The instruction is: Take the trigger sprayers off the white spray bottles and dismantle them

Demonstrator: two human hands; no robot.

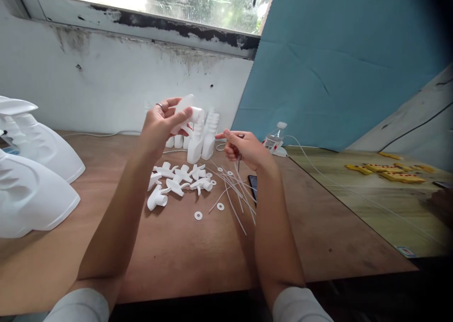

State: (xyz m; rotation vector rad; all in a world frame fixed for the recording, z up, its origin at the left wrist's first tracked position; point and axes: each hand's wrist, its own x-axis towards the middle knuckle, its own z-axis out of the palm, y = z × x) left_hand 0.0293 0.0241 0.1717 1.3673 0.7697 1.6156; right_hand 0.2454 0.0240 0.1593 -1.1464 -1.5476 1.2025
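Note:
My left hand (163,122) is raised above the table with its fingers closed round a white plastic sprayer head (187,108). My right hand (244,148) is lower and to the right, fingers pinched on a thin tube or pin (239,162) that hangs down from it. Beneath both hands lie several loose white sprayer heads (177,182), small white washers (198,215) and thin white dip tubes (235,194) on the brown wooden table (170,246).
Assembled white sprayer heads (201,140) stand upright behind the pile. Large white plastic bottles (31,175) sit at the left. A dark phone (252,184) lies by my right wrist. A small clear bottle (274,140) and yellow parts (385,171) are on the right.

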